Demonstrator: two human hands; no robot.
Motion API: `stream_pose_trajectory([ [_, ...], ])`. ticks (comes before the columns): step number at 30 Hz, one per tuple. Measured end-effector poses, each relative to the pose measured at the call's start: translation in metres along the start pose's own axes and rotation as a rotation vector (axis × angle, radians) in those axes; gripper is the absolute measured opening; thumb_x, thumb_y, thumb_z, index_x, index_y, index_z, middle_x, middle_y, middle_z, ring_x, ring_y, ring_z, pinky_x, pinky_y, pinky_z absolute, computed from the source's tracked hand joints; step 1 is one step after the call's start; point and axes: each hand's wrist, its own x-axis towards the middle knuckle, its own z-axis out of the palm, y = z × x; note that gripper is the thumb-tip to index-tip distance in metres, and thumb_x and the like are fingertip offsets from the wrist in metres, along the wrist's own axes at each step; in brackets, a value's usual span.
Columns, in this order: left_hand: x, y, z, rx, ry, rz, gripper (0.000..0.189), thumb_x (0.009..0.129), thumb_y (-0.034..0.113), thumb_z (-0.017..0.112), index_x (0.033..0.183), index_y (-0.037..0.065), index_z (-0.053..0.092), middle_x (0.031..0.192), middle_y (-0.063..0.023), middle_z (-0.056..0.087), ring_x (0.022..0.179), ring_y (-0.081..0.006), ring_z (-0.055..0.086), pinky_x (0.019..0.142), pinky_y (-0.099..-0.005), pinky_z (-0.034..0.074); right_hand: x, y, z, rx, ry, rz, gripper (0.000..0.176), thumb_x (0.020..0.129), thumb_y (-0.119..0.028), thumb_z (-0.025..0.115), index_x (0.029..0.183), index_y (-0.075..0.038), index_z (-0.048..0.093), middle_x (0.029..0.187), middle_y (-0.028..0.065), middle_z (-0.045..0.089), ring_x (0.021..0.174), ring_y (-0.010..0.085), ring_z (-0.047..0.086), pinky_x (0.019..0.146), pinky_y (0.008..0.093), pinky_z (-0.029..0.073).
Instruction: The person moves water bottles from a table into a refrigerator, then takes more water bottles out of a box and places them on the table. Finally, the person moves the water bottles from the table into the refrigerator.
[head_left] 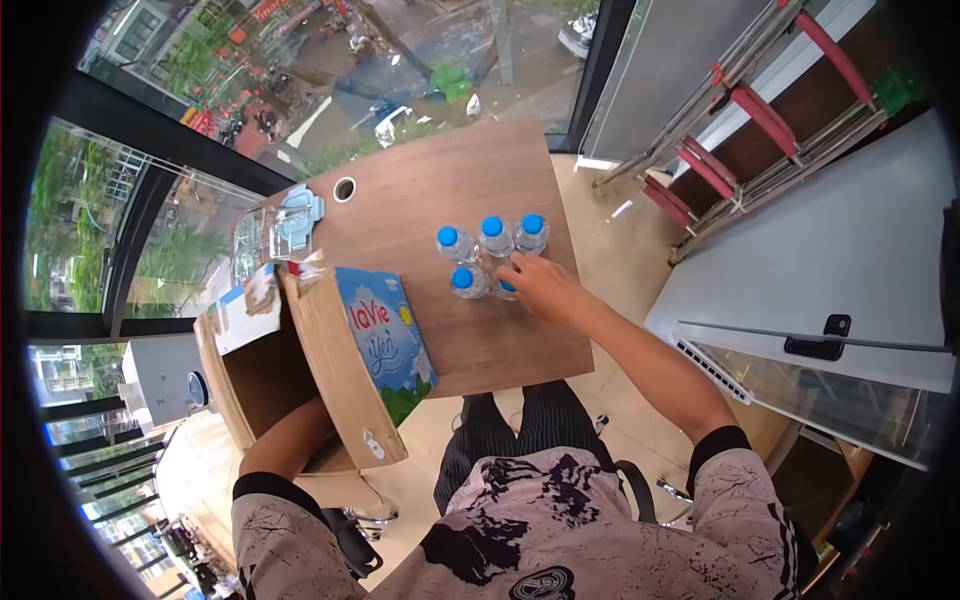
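Several clear plastic water bottles with blue caps stand upright in a tight group on the wooden table. My right hand reaches in from the right, its fingers closed around the top of the nearest right-hand bottle. That bottle is partly covered by the fingers. To the left is an open cardboard box, tilted on its side, with a blue printed panel reading "laVie". My left forearm goes into the box's dark opening. The hand at its end is hidden, so what it touches cannot be seen.
Glass containers with pale blue lids stand at the table's back left, near a round cable hole. A large window is behind the table. On the right are a folded ladder and a grey cabinet.
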Motion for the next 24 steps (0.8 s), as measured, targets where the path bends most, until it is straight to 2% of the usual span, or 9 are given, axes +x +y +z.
stream_pose_trajectory([
  [5, 0.003, -0.001, -0.005, 0.002, -0.024, -0.026, 0.045, 0.067, 0.033, 0.078, 0.099, 0.004, 0.067, 0.098, -0.0151, 0.068, 0.092, -0.0293, 0.065, 0.079, -0.0390, 0.052, 0.011, 0.002, 0.012, 0.037, 0.030, 0.013, 0.034, 0.077, -0.005, 0.062, 0.109, -0.009, 0.051, 0.102, 0.0145, 0.051, 0.098, 0.0327, 0.055, 0.080, 0.0420, 0.048],
  [8, 0.001, -0.003, -0.006, 0.001, -0.027, -0.036, 0.045, 0.066, 0.033, 0.078, 0.099, 0.004, 0.067, 0.098, -0.0151, 0.068, 0.092, -0.0293, 0.065, 0.079, -0.0390, 0.052, 0.015, -0.002, 0.009, 0.054, 0.023, 0.045, 0.030, 0.081, -0.011, 0.064, 0.109, -0.010, 0.052, 0.098, 0.0125, 0.050, 0.095, 0.0319, 0.055, 0.078, 0.0439, 0.047],
  [11, -0.008, 0.001, -0.011, 0.000, -0.012, -0.054, 0.046, 0.066, 0.033, 0.078, 0.099, 0.004, 0.067, 0.098, -0.0151, 0.068, 0.092, -0.0294, 0.065, 0.079, -0.0390, 0.052, 0.013, -0.013, -0.012, 0.076, -0.070, 0.119, 0.042, 0.077, -0.009, 0.067, 0.115, -0.012, 0.050, 0.107, 0.0164, 0.052, 0.102, 0.0351, 0.054, 0.083, 0.0453, 0.046],
  [13, -0.015, 0.003, -0.017, 0.019, -0.009, -0.066, 0.046, 0.066, 0.033, 0.078, 0.099, 0.004, 0.067, 0.098, -0.0150, 0.068, 0.092, -0.0294, 0.065, 0.079, -0.0390, 0.052, 0.007, -0.017, -0.023, 0.017, -0.037, 0.194, 0.053, 0.079, -0.015, 0.067, 0.126, -0.011, 0.044, 0.105, 0.0180, 0.051, 0.096, 0.0362, 0.055, 0.080, 0.0459, 0.046],
  [15, -0.027, 0.008, -0.024, 0.042, -0.032, -0.120, 0.046, 0.065, 0.033, 0.078, 0.099, 0.004, 0.067, 0.098, -0.0150, 0.068, 0.092, -0.0294, 0.065, 0.079, -0.0390, 0.052, 0.007, -0.013, -0.029, -0.003, 0.011, 0.170, 0.064, 0.077, -0.016, 0.069, 0.132, -0.009, 0.038, 0.110, 0.0209, 0.052, 0.098, 0.0380, 0.055, 0.082, 0.0468, 0.045],
  [19, -0.095, 0.048, -0.079, 0.194, -0.167, -0.359, 0.046, 0.065, 0.033, 0.079, 0.099, 0.005, 0.067, 0.098, -0.0150, 0.068, 0.092, -0.0294, 0.065, 0.079, -0.0391, 0.052, 0.011, -0.049, -0.073, 0.127, 0.163, 0.077, 0.063, 0.077, -0.016, 0.071, 0.131, -0.005, 0.041, 0.107, 0.0192, 0.055, 0.094, 0.0343, 0.058, 0.079, 0.0417, 0.047],
  [21, -0.159, 0.099, -0.129, 0.163, -0.045, -0.493, 0.052, 0.065, 0.038, 0.079, 0.103, 0.005, 0.065, 0.096, -0.0151, 0.067, 0.093, -0.0299, 0.064, 0.080, -0.0387, 0.051, 0.012, -0.090, -0.102, 0.232, 0.203, 0.069, 0.061, 0.076, -0.016, 0.071, 0.129, -0.004, 0.043, 0.105, 0.0178, 0.056, 0.094, 0.0330, 0.058, 0.079, 0.0393, 0.047],
  [23, -0.222, 0.108, -0.148, 0.083, 0.177, -0.379, 0.062, 0.067, 0.041, 0.078, 0.114, 0.005, 0.057, 0.102, -0.0167, 0.063, 0.098, -0.0298, 0.060, 0.083, -0.0370, 0.049, 0.015, -0.136, -0.126, 0.413, 0.290, 0.116, 0.058, 0.076, -0.015, 0.071, 0.127, -0.003, 0.047, 0.104, 0.0132, 0.057, 0.087, 0.0242, 0.059, 0.071, 0.0325, 0.048],
  [24, -0.252, 0.124, -0.156, -0.012, 0.259, -0.367, 0.062, 0.069, 0.039, 0.078, 0.116, 0.005, 0.055, 0.102, -0.0152, 0.063, 0.096, -0.0286, 0.060, 0.083, -0.0366, 0.048, 0.017, -0.148, -0.126, 0.455, 0.367, -0.008, 0.056, 0.076, -0.016, 0.072, 0.126, -0.003, 0.048, 0.101, 0.0097, 0.058, 0.079, 0.0159, 0.059, 0.066, 0.0267, 0.046],
])
